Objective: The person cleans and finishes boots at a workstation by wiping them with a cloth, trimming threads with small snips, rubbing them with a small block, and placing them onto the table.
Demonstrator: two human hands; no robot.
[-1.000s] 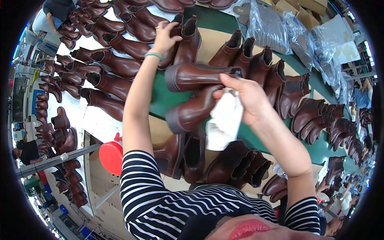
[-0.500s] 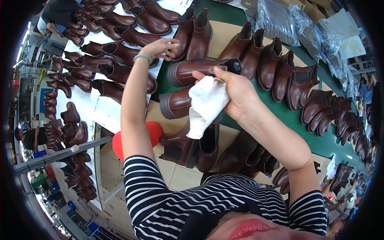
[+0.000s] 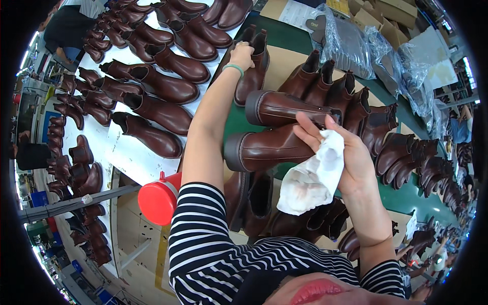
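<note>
My right hand [image 3: 351,152], at centre right of the frame, is closed around a crumpled white cloth [image 3: 311,175] and also grips 2 glossy brown leather ankle boots [image 3: 277,129] lying on their sides, stacked, soles pointing left. The cloth hangs below my fingers, touching the lower boot. My left hand [image 3: 243,52] reaches to the upper centre, fingers curled over the top of an upright brown boot [image 3: 254,68] on the green table [image 3: 284,35]. A red plastic bottle [image 3: 160,198] sits at lower left beside my striped sleeve. More brown boots lie on white paper [image 3: 134,160] at upper left.
</note>
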